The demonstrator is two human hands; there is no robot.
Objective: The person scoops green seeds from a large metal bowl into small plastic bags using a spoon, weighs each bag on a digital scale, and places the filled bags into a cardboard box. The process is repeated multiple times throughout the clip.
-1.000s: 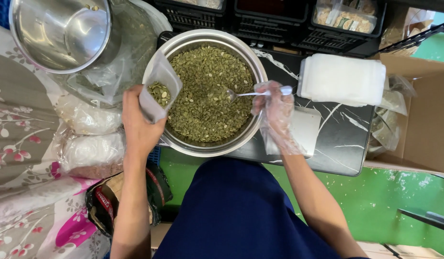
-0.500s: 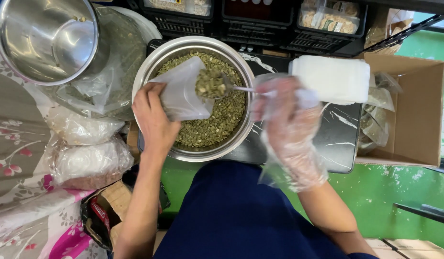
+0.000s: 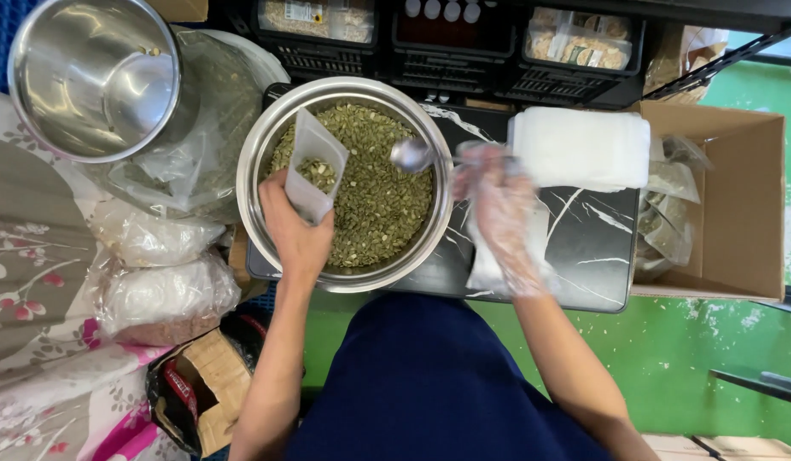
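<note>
- Illumination: bright, even and white, from overhead; no part of the scene is dim except the far crates (image 3: 464, 34), which sit in shade under a shelf.
- Glare: strong highlights on the steel pot (image 3: 92, 77) at far left and along the rim of the steel bowl (image 3: 263, 141); pale streak reflections on the black tray (image 3: 583, 239).
- Shadows: soft and short; a faint one falls inside the bowl under the left hand (image 3: 297, 235).
- Blur: the gloved right hand (image 3: 498, 213) and the spoon (image 3: 412, 155) are smeared by motion; the green seeds (image 3: 378, 205) are sharp.
- Distortion: wide-angle lens; straight lines bow near the edges, notably the cardboard box (image 3: 737, 205) at right.
</note>
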